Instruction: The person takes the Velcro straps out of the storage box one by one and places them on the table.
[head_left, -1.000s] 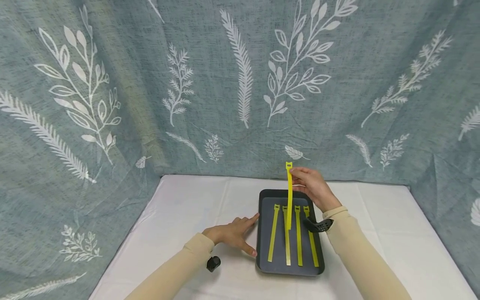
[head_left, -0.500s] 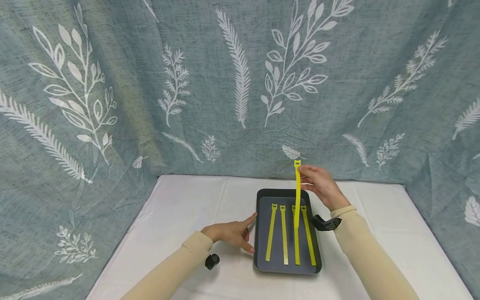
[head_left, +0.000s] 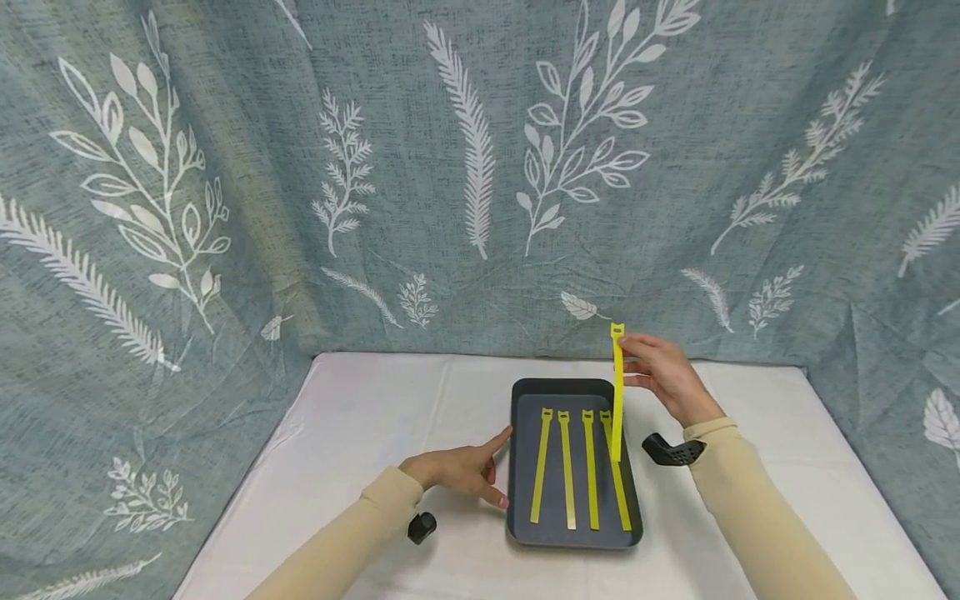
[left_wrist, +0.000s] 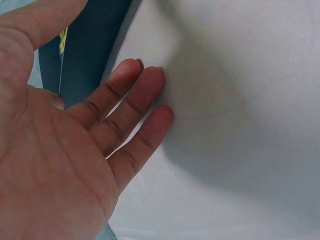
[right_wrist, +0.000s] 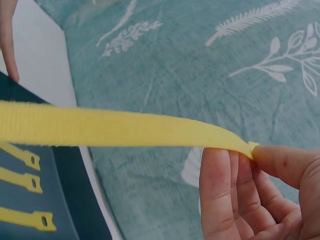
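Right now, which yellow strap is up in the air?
The yellow strap pinched by the right hand, its slotted end up; the other four straps lie in the tray.

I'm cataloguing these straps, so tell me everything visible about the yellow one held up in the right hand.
The held strap is bright yellow, long, narrow and flat, with a notched, slotted tab at its upper end. It looks like fabric, slightly fuzzy along one edge. It hangs nearly upright, bending gently near the tab, pinched just below it in the grip of the right hand. From the head camera, it overlaps the right side of the tray. Whether its lower end touches anything is unclear.
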